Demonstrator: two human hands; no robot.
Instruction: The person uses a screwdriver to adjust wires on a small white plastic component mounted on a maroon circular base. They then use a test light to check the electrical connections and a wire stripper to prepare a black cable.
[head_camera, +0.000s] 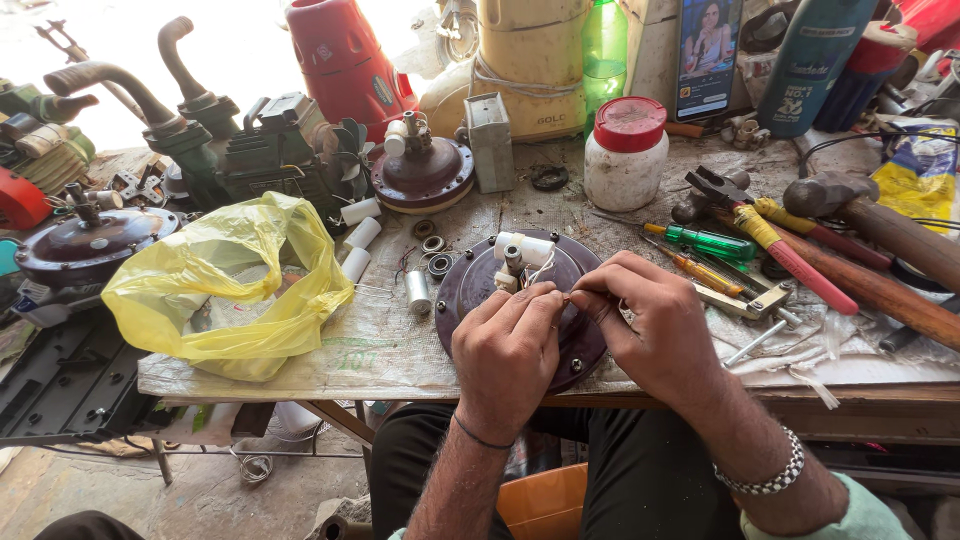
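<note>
A round brown motor cover (470, 285) lies at the table's (400, 350) near edge. Over it, the left hand (508, 345) and right hand (650, 320) meet, fingers (545, 300) pinched together on a thin wire (570, 296). At 9 o'clock sits a yellow plastic bag (225, 285); at 2 o'clock, screwdrivers (715, 243); at 12 o'clock, a white jar (624, 155).

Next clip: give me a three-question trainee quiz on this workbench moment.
1. True or false: both hands meet over the round dark motor housing.
2. What lies directly left of that housing: A) yellow plastic bag, B) hammer, C) phone?
3. What colour is the lid of the white jar?

Key: 1. True: the left hand and right hand pinch thin wires there. 2. A. 3. Red.
</note>
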